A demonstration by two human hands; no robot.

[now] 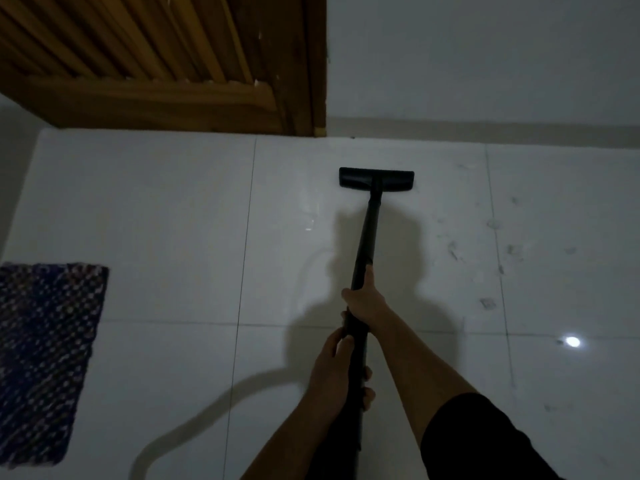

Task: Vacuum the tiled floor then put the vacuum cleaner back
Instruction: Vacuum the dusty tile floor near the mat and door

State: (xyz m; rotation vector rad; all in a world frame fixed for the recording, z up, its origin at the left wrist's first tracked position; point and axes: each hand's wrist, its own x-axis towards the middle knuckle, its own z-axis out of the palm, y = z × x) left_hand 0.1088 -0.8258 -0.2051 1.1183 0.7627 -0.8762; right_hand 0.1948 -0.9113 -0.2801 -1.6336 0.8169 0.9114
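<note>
Black plastic vacuum wand (363, 237) sits in a two-handed grip: the right hand (363, 299) is wrapped round it nearer the head, and the left hand (334, 368) is curled round it closer to the body. Its flat black floor head (376, 181) rests on the glossy white tiled floor (173, 220), near the brown slatted wooden door (156, 64). Grey smudges (485, 244) lie off to the right, so straight strokes would likely miss them. A wide swing left could snag the dark woven mat (45, 341).
</note>
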